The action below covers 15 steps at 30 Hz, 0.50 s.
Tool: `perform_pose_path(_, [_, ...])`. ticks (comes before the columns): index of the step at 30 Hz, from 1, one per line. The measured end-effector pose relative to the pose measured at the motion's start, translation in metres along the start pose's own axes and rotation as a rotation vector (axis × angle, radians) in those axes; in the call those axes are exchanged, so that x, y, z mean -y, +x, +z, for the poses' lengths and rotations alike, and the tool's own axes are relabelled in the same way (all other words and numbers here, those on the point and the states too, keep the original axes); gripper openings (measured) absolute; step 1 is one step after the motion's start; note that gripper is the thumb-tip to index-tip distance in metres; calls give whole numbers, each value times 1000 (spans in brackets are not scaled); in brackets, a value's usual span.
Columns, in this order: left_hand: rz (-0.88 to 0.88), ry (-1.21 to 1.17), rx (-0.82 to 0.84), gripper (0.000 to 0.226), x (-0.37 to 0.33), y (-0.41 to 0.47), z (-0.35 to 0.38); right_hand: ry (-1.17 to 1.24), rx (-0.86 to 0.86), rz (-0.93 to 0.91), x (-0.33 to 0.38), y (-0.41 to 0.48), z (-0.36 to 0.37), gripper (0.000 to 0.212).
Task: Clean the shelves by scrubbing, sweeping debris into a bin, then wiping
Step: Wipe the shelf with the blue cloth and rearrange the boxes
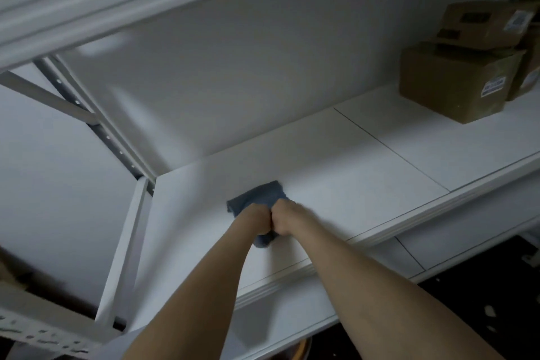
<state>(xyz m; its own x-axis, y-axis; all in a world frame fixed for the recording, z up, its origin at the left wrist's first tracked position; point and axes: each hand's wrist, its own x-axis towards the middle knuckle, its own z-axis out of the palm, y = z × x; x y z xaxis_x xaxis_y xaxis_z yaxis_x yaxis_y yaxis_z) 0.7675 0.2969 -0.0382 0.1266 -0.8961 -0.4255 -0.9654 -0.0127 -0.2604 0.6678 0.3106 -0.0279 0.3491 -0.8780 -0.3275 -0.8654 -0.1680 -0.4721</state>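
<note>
A blue-grey cloth (257,194) lies bunched on the white shelf board (336,181), near its left end. My left hand (257,221) and my right hand (285,218) sit side by side on the cloth, knuckles touching, fingers curled into it. Both forearms reach in from the lower edge of the view. Part of the cloth is hidden under the hands, and a small fold shows below my left wrist.
Brown cardboard boxes (455,82) are stacked at the shelf's far right. A white metal upright (122,245) and a perforated diagonal brace (114,137) frame the left side. Another shelf (87,0) hangs overhead. A lower shelf (292,313) and dark floor lie below.
</note>
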Motion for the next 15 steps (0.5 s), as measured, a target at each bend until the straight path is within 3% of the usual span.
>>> perform_pose_path(2, [8,5,-26,30,8,-2,-4,-51,-31,-19,5,-8,3,41])
perform_pose_path(6, [61,34,110,36,-12,-12,-15,-112,-48,17,-7,-16,-4,41])
perform_pose_path(11, [181,-104,-36,32,-71,-28,-25,-179,-46,224,-51,-20,-26,38])
perform_pose_path(15, [258,-285,-87,30,-119,-36,-26,-248,-115,371,-94,-32,-51,54])
